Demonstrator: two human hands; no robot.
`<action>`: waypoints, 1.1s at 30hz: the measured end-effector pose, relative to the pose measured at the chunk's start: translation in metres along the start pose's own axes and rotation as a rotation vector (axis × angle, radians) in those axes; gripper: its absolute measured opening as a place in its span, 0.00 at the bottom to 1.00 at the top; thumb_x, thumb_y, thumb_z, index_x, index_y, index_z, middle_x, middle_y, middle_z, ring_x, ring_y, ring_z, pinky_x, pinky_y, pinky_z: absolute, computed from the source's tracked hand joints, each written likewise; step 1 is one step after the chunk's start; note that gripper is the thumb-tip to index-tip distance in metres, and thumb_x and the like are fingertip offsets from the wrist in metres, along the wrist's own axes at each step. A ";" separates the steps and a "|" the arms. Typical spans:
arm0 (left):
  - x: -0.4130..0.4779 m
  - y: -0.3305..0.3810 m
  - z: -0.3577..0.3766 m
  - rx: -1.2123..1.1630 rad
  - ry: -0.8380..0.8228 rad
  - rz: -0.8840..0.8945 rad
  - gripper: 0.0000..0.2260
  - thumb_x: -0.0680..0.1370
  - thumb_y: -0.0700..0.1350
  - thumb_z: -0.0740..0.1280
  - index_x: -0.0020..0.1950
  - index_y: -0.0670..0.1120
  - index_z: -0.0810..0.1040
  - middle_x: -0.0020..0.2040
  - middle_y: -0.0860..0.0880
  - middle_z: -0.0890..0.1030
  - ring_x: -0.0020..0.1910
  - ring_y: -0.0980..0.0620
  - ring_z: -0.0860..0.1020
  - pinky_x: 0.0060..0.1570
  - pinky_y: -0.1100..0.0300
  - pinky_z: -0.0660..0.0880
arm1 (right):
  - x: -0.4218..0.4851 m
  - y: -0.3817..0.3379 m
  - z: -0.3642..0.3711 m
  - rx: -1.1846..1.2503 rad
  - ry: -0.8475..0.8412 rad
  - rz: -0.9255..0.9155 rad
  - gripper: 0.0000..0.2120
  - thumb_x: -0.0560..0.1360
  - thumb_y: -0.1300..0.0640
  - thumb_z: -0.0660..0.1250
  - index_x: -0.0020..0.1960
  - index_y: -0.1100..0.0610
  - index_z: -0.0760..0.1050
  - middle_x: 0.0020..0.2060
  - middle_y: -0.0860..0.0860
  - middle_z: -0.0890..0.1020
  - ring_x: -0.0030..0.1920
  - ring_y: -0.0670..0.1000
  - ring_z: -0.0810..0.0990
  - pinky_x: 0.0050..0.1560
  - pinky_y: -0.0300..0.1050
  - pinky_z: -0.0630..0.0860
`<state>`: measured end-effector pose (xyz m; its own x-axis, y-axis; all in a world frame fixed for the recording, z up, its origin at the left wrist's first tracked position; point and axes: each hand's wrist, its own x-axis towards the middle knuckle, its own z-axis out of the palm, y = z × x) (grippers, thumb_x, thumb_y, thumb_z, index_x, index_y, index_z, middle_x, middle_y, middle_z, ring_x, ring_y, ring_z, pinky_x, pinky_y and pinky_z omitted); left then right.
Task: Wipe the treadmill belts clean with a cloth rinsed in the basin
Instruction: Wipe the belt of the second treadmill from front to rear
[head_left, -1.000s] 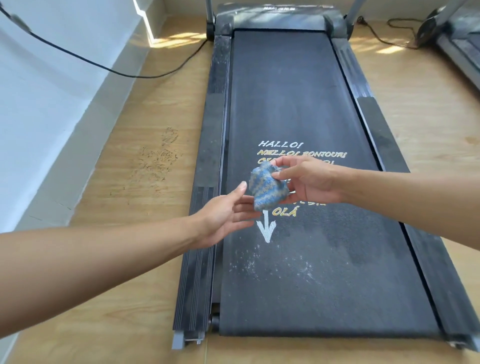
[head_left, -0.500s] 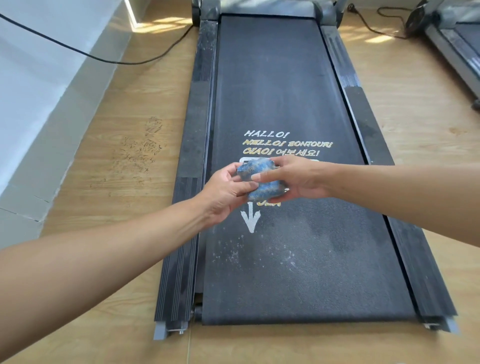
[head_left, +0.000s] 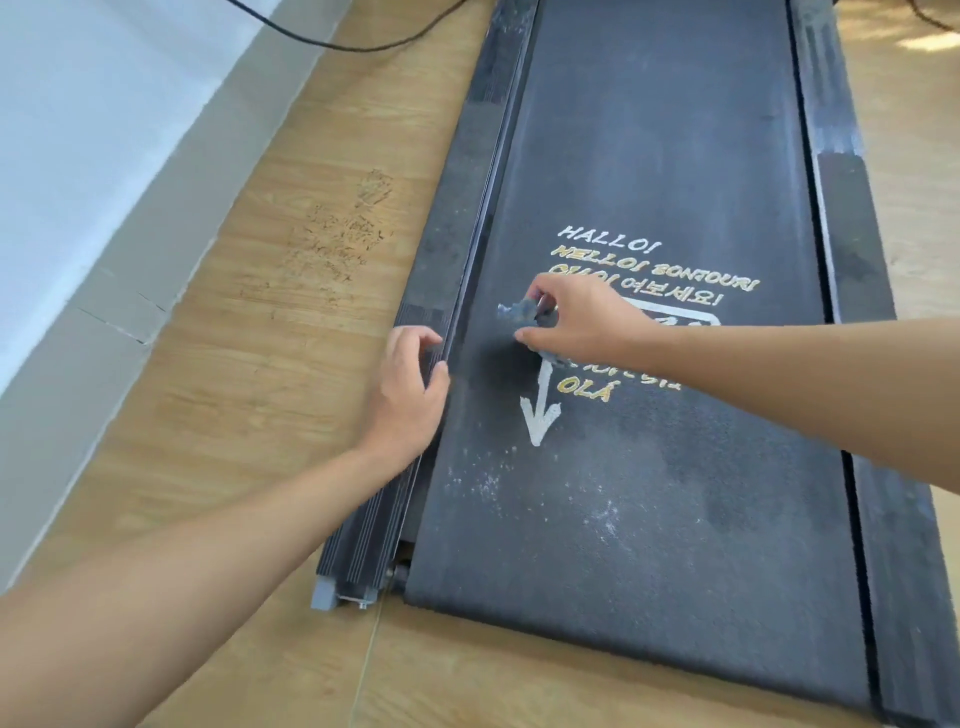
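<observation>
A black treadmill belt (head_left: 649, 493) runs up the middle of the view, with yellow and white greeting words, a white arrow and pale dust specks near its near end. My right hand (head_left: 582, 325) grips a bunched blue-grey cloth (head_left: 519, 312) low over the belt, just left of the printed words. My left hand (head_left: 410, 384) rests on the treadmill's left side rail (head_left: 441, 249), fingers loosely curled and holding nothing. The basin is not in view.
Wooden floor (head_left: 291, 322) with a scuffed dirty patch lies left of the treadmill. A white wall with a grey skirting (head_left: 78, 270) runs along the far left. A black cable (head_left: 332, 44) crosses the floor at the top.
My left hand let go of the cloth and moved left and down onto the side rail. My right hand kept the cloth and brought it down toward the belt.
</observation>
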<state>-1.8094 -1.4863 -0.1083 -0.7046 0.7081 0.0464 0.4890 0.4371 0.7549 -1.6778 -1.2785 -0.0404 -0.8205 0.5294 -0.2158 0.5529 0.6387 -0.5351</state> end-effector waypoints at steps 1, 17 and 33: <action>-0.013 -0.016 -0.003 0.072 0.036 0.027 0.11 0.81 0.40 0.66 0.64 0.45 0.76 0.65 0.49 0.78 0.63 0.51 0.76 0.66 0.49 0.73 | 0.001 -0.001 0.006 -0.033 -0.028 -0.049 0.11 0.75 0.44 0.72 0.50 0.50 0.78 0.42 0.42 0.81 0.41 0.44 0.80 0.41 0.46 0.76; -0.066 -0.055 0.005 0.477 -0.021 0.132 0.27 0.86 0.52 0.57 0.84 0.45 0.65 0.87 0.50 0.59 0.86 0.51 0.54 0.79 0.45 0.66 | 0.022 0.010 0.054 -0.382 -0.158 -0.148 0.16 0.84 0.41 0.60 0.57 0.55 0.67 0.53 0.51 0.74 0.51 0.55 0.76 0.51 0.56 0.76; -0.064 -0.059 0.005 0.383 0.057 0.116 0.26 0.82 0.35 0.56 0.80 0.46 0.70 0.84 0.53 0.65 0.84 0.54 0.60 0.75 0.54 0.68 | -0.091 -0.056 0.143 -0.215 -0.347 -0.652 0.14 0.73 0.59 0.70 0.54 0.53 0.68 0.48 0.53 0.73 0.43 0.57 0.74 0.35 0.55 0.78</action>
<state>-1.7908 -1.5543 -0.1592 -0.6560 0.7374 0.1612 0.7154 0.5393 0.4442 -1.6547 -1.4421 -0.1072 -0.9691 -0.1745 -0.1742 -0.0713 0.8747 -0.4794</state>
